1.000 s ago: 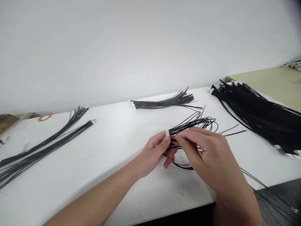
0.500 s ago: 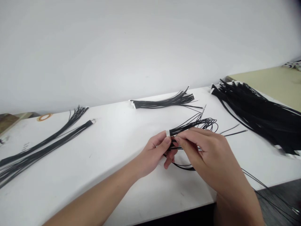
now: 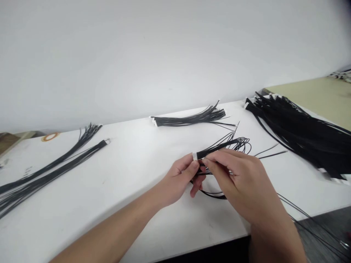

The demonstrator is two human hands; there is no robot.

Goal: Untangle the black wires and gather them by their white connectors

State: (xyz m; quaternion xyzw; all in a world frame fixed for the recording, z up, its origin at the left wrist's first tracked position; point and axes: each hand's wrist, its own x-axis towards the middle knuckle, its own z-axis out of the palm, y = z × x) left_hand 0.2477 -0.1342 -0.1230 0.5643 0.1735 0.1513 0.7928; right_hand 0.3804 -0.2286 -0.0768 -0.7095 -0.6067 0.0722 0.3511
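Between the thumb and fingers of my left hand (image 3: 184, 174) is a white connector (image 3: 195, 156), with a bundle of black wires (image 3: 210, 149) running out of it to the right. My right hand (image 3: 240, 173) is just right of the connector, thumb and forefinger pinched on a thin black wire whose tip is close to the connector; the fingers hide most of it. Looped wires (image 3: 242, 143) curve behind my right hand, and more strands hang below my left fingers. Whether the wire tip touches the connector cannot be made out.
A large pile of black wire harnesses (image 3: 304, 135) lies at the right. Another bundle (image 3: 189, 119) rests near the wall (image 3: 164, 58), and two longer ones (image 3: 55, 170) lie at left. An orange ring of tape (image 3: 50, 137) sits near the white table's (image 3: 131, 146) back edge. Loose wires overhang the front right edge.
Both hands keep nearly the same grip on the connector and wire. The whole view has shifted slightly, with things appearing a little further left.
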